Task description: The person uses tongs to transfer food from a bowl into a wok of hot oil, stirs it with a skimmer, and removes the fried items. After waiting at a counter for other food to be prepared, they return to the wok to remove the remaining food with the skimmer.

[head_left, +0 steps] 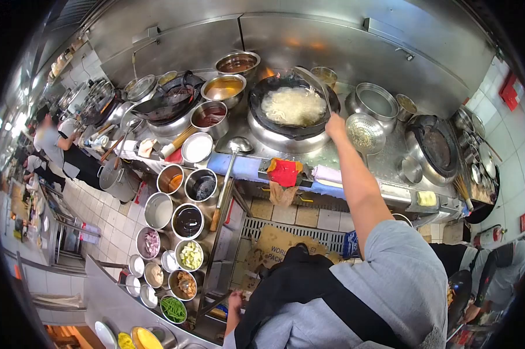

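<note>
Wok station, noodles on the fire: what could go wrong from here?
1. Flame licks up behind the wok. The right hand grips a utensil handle over the noodles and may get burned.
2. The long ladle lies with its handle overhanging the sauce tubs; a bump might tip it in.

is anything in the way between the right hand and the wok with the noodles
Nothing visible. The right hand is at the right rim of the wok, closed on a long metal handle that reaches over the noodles. The perforated strainer sits beside the hand, to its right, not between.
</note>
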{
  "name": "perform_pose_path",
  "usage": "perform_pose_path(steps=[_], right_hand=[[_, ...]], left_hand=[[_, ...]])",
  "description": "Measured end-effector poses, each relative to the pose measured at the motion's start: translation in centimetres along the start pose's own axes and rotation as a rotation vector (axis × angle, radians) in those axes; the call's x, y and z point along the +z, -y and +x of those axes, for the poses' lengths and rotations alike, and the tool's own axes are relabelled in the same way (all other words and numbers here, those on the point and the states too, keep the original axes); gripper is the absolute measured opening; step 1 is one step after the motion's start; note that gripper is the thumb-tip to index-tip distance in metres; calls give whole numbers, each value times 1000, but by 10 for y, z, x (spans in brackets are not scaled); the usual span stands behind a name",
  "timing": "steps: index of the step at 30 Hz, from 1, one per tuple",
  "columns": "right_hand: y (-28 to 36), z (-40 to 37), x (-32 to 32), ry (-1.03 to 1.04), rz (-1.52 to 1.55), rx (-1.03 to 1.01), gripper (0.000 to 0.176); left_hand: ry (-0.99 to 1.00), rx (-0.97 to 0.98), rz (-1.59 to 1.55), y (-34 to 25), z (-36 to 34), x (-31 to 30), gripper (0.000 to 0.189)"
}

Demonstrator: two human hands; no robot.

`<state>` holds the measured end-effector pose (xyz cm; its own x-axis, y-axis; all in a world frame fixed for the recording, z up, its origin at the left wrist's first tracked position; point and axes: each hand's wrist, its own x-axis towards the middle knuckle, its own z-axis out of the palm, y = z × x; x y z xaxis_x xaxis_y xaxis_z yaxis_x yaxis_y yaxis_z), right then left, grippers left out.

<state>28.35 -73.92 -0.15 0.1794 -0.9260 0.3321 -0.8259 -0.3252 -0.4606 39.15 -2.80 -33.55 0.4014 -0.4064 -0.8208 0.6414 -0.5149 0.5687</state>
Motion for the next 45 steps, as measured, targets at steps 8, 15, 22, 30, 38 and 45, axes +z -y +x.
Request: perform_pose_path(steps=[8,15,22,30,38,45], right_hand=[[27,-47,-21,25,131,-75,26],[10,-44,57,157,-17,-165,44],[-31,-57,68,267,-54,-194,57],[-31,-163,72,-98,1081,286,37],[-140,-409,96,1429,-357,-240,34],[-64,-387,128,979,191,-372,23]], left_hand=[[-191,27,128,39,-14,-7,19],[-152,126,50,-17,-17,12,18],[-141,81,111,-20,-40,11,16],[-154,68,210,-23,-36,-8,14],[11,185,388,-48,-36,11,24],[-8,360,689,-15,-19,-19,13]])
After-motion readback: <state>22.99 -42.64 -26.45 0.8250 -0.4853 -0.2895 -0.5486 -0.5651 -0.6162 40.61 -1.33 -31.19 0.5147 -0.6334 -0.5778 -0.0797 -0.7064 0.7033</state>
